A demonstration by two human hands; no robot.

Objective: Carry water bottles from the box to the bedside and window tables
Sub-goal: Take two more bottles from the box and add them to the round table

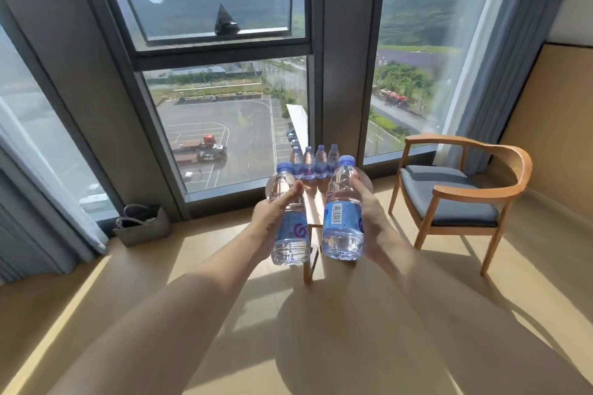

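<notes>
Carry step, final approach: left hand grips 1 water bottle, right hand grips another, both upright, held out toward the window table. 4 bottles already stand there. Tabletop mostly hidden, likely room in front. Next: lower both beside the row.

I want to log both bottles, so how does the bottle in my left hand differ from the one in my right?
The left-hand bottle shows a purple logo on its label; the right-hand bottle shows a barcode. The left-hand bottle tilts slightly left, the right-hand bottle slightly right. The left hand has its thumb across the front; the right hand wraps from the side. Both are clear, full and blue-capped.
</notes>
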